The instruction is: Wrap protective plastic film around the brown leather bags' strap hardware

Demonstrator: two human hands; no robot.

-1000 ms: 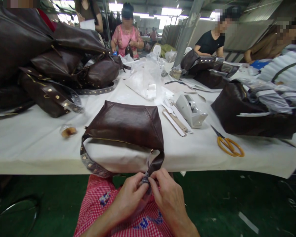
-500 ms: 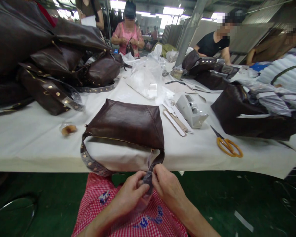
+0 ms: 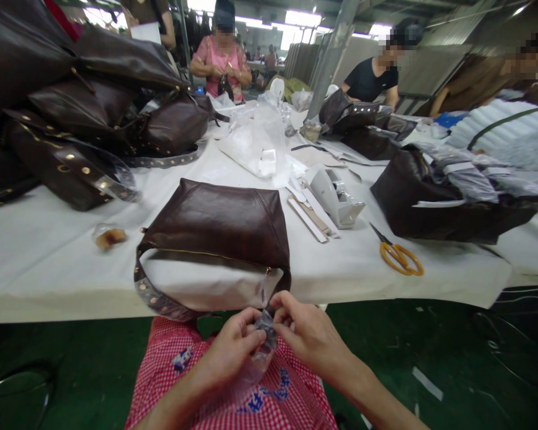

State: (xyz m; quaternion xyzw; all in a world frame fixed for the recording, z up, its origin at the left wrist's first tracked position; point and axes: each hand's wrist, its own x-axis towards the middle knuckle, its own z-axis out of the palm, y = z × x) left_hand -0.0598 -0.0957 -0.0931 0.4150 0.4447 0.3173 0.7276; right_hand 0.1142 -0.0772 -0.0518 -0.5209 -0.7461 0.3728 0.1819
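Note:
A dark brown leather handbag (image 3: 219, 221) lies on the white-covered table, its zipped edge toward me. Its studded strap (image 3: 161, 298) loops over the table's front edge, partly wrapped in clear plastic. Over my lap, my left hand (image 3: 240, 340) is closed, pinching the strap end in a clear plastic wrap (image 3: 262, 358) between thumb and fingers. Just right of it, my right hand (image 3: 300, 328) has its fingers bent at the wrap and strap; thumb and index are drawn together there. What exactly sits between the right fingertips is too small to make out.
Orange-handled scissors (image 3: 399, 254), a tape dispenser (image 3: 336, 197) and paper strips (image 3: 311, 215) lie right of the bag. Brown bags pile up at left (image 3: 94, 113); another bag (image 3: 430, 203) stands at right. A small wrapped brown item (image 3: 110, 237) rests at left. Co-workers stand beyond.
My right hand has opened its grip somewhat and shifted slightly at the strap, its fingers looser than before. The left hand keeps its pinch. The whole view has swung a little to the right.

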